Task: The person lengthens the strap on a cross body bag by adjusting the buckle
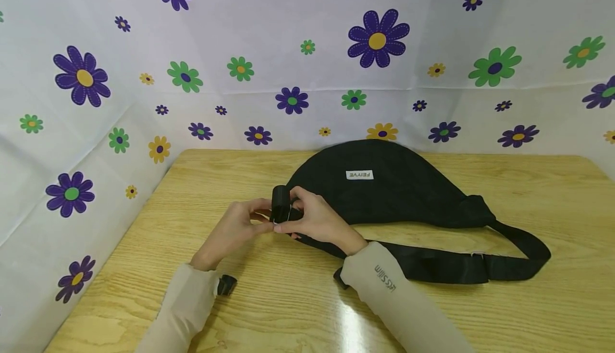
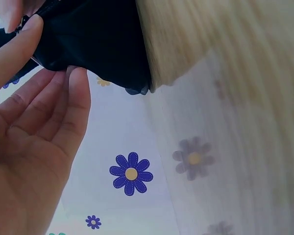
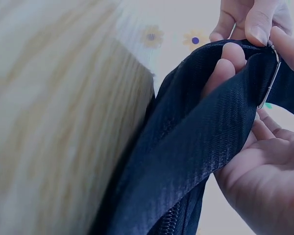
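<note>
At the left end of the black bag (image 1: 384, 198) on the bench (image 1: 269, 315), the left hand (image 1: 235, 230) and right hand (image 1: 319, 217) pinch its strap (image 1: 281, 203) by the metal slider (image 3: 270, 87), likely light, limp webbing best gripped beside that slider.

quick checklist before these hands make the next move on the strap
1. Bag resting on the table: ok.
2. Left hand gripping the strap: ok, thumb at the strap's edge.
3. Right hand gripping the strap: ok, fingers pass under a bend in it.
4. Strap flat between the hands: not ok, it bends into a loop.
5. Strap fully threaded through the metal slider: cannot tell, fingers and folds cover part of it.
6. Small black piece by the left sleeve identified: cannot tell, partly hidden.
</note>
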{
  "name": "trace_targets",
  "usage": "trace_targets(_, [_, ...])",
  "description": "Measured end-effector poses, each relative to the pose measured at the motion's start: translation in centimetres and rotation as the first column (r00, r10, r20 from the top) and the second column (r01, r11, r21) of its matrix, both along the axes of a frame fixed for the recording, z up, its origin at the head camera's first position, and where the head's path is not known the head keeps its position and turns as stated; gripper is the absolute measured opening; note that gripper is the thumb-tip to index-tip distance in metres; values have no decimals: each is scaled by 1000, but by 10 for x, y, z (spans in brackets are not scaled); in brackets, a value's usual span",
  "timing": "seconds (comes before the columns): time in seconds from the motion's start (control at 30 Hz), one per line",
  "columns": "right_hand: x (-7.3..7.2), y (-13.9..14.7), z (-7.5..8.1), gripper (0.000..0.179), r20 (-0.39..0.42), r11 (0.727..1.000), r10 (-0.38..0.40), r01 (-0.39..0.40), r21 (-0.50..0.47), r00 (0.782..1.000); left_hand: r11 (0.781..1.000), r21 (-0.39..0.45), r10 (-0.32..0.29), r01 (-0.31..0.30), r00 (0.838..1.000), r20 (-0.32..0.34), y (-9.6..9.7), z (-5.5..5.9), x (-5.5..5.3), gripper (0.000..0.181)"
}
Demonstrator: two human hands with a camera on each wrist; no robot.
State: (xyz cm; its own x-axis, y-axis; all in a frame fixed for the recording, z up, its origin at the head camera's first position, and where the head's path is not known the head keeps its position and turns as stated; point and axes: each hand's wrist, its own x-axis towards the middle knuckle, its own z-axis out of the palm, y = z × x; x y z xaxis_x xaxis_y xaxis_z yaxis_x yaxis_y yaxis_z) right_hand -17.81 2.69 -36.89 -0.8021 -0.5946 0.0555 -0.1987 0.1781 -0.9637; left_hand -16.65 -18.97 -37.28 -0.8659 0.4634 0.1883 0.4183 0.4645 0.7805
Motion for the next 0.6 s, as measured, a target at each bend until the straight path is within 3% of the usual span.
trace_targets(0.3, [0,2,1,42,-100,998,9,-2,62,995,1000,12,-21,21,998,51,0,3,2,30])
trace_targets(0.6, [-1,8,4,40,-186,990,56,-31,136,981,1000,-13,-19,19,1000,16,-1,4,2,33])
